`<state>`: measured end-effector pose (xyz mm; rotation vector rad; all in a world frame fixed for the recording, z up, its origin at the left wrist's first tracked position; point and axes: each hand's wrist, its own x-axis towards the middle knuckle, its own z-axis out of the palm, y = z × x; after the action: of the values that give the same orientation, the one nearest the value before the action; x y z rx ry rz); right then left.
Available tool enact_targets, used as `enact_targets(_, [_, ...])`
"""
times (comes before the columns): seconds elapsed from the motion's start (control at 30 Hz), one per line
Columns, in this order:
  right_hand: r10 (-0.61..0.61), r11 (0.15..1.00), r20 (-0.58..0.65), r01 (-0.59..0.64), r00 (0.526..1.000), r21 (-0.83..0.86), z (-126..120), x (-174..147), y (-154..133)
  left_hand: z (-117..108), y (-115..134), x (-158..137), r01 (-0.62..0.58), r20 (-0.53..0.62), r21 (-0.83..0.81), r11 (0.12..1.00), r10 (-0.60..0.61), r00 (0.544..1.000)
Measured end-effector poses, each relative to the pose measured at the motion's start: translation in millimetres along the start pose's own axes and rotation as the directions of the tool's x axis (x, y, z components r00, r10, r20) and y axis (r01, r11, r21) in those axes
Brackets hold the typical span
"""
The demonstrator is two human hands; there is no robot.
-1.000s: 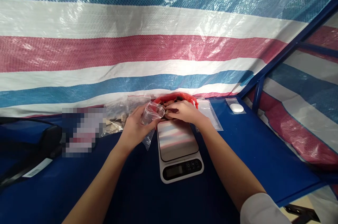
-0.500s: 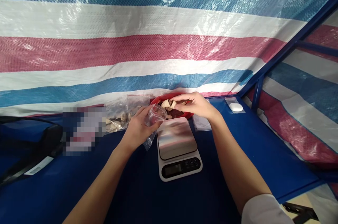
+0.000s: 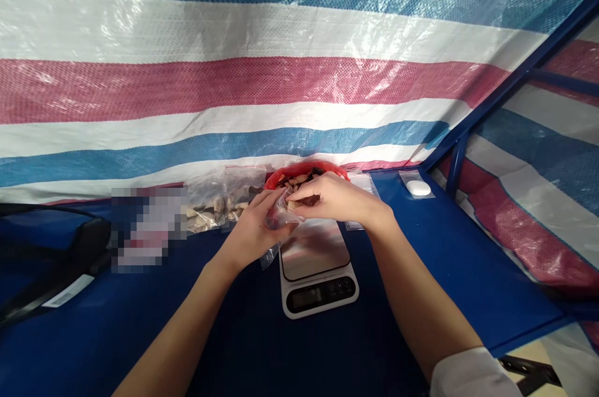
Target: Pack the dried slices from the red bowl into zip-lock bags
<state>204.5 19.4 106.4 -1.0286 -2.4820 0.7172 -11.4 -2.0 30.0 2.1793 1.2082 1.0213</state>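
My left hand point(image 3: 255, 222) is closed on a clear plastic zip bag point(image 3: 281, 213), whose mouth is held open over the far left part of a kitchen scale point(image 3: 314, 250). At the bag's mouth, my right hand point(image 3: 327, 197) pinches a pale dried piece point(image 3: 292, 204), mostly hidden by the fingers. Its exact kind I cannot tell. Just beyond both hands is a red bowl or bag point(image 3: 306, 167) with brown and pale dried pieces inside, partly covered by my right hand. On the scale, the metal plate is bare where it shows.
Clear bags of pale dried pieces point(image 3: 208, 217) lie left of my hands. Flat empty-looking bags point(image 3: 360, 185) lie to the right, and a white oval object point(image 3: 418, 188) rests on another bag. A black strap-like item point(image 3: 84, 253) lies far left. Striped sheeting point(image 3: 262, 82) rises behind the blue table point(image 3: 449, 266).
My right hand has moved left and slightly down, from over the red container to the bag's mouth, carrying the pale piece. My left hand still holds the bag.
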Motion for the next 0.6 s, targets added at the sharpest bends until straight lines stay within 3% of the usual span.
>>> enact_targets(0.6, [-0.023, 0.998, -0.050, 0.020, 0.998, -0.059, 9.7, 3.8, -5.1, 0.6, 8.5, 1.6, 0.007, -0.022, -0.038, 0.999, -0.008, 1.000])
